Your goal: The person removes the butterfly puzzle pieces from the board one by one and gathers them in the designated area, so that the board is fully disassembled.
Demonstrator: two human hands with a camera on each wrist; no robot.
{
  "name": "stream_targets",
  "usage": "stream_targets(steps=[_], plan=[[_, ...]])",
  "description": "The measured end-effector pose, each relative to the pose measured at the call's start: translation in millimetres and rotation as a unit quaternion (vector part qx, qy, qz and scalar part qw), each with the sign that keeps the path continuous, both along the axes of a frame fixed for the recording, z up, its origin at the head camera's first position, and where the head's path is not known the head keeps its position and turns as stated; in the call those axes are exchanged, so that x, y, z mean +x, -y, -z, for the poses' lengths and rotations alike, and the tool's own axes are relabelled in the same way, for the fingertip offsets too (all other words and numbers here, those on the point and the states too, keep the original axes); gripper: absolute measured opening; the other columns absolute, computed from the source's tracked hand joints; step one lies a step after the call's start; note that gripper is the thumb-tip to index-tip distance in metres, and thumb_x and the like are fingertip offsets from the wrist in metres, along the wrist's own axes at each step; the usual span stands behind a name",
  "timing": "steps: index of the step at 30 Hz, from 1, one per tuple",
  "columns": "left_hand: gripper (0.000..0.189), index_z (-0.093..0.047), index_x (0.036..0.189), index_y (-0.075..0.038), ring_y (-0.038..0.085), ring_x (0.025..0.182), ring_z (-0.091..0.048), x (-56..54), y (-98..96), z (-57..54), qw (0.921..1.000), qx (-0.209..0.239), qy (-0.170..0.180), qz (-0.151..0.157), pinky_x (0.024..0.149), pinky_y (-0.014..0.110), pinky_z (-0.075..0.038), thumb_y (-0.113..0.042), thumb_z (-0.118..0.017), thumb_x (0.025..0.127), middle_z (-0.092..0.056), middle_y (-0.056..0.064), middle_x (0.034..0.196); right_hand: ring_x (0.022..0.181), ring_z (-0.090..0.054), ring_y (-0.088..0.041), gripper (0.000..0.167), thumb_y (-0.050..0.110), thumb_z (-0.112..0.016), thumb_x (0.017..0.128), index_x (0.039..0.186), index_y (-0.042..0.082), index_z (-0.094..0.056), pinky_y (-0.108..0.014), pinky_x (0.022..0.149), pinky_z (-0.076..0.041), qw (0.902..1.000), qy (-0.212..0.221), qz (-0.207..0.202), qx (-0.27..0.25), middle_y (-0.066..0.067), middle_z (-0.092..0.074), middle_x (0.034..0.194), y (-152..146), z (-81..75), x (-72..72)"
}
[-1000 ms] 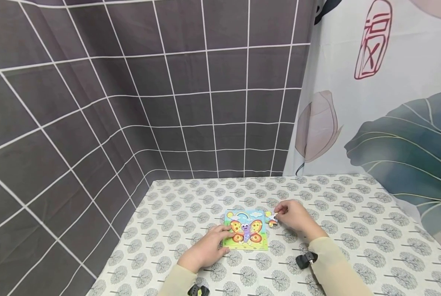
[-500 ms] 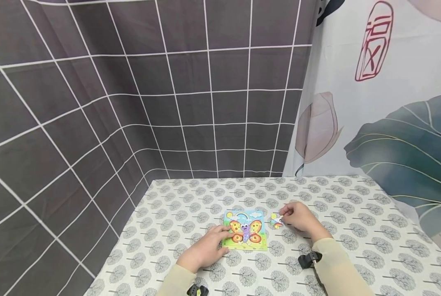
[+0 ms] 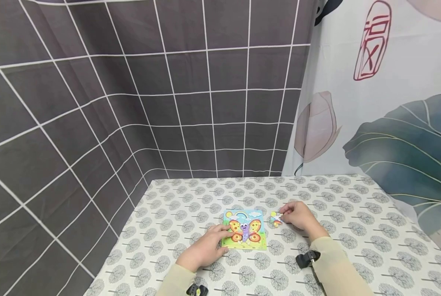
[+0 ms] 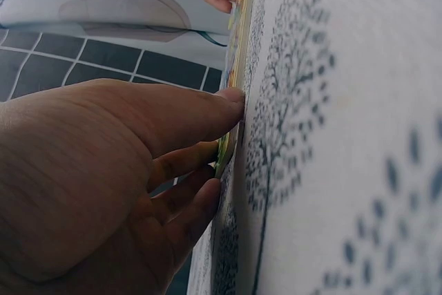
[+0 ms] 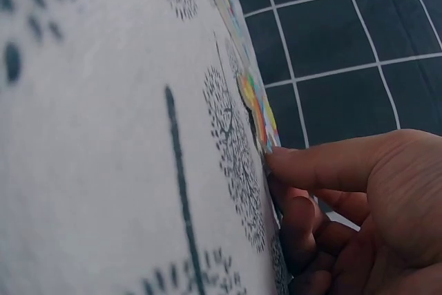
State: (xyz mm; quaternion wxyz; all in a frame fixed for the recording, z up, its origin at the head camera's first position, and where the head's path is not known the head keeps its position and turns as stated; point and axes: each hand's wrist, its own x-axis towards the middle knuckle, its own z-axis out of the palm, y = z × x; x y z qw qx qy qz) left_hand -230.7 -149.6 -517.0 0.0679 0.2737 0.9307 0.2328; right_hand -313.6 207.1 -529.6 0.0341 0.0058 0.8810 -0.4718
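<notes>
A square butterfly jigsaw puzzle (image 3: 258,242) lies flat on the table; a purple-bodied butterfly with red and yellow wings fills its middle. My left hand (image 3: 205,249) rests at its left edge, index finger on the picture and thumb by the lower left corner. In the left wrist view, the thumb and fingers of the left hand (image 4: 117,164) touch the puzzle's edge (image 4: 238,67). To the right of the puzzle, my right hand (image 3: 299,218) pinches the right end of a small colourful puzzle piece (image 3: 275,218). The right wrist view shows this piece (image 5: 255,105) close to the cloth, partly hidden by the thumb.
A white cloth printed with grey trees (image 3: 191,195) covers the table. Behind and to the left hangs a dark curtain with white grid lines (image 3: 224,107). A pale curtain with leaf prints (image 3: 324,61) hangs at the right. Each wrist bears a black strap (image 3: 307,259).
My right hand has moved slightly right with the puzzle piece, widening the gap to the puzzle, then stayed nearly still. The left hand has kept its place.
</notes>
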Motion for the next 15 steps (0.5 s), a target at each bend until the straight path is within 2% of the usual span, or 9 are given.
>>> stream_targets(steps=[8,15], plan=[[0.053,-0.059,0.149,-0.021,0.026,0.151,-0.036,-1.1,-0.6,1.4,1.0000,-0.006,-0.002,-0.002,0.122,0.052,-0.035,-0.023,-0.072,0.098,-0.040,-0.002,0.164,0.076,-0.060,-0.021,0.015,0.002,-0.082,0.079,0.093,0.006,-0.077,-0.032,0.070,-0.052,0.9996,-0.013,0.004,0.023,-0.005,-0.065,0.082,-0.1,0.0,0.1],[0.054,-0.058,0.150,-0.022,0.027,0.151,-0.036,-1.1,0.1,1.7,1.0000,-0.005,-0.003,-0.003,0.122,0.052,-0.035,-0.024,-0.072,0.098,-0.040,-0.002,0.165,0.079,-0.061,-0.020,0.018,0.004,-0.081,0.081,0.099,0.005,-0.077,-0.032,0.072,-0.051,0.9997,-0.010,-0.004,0.023,-0.005,-0.067,0.085,-2.1,-0.4,-0.5]])
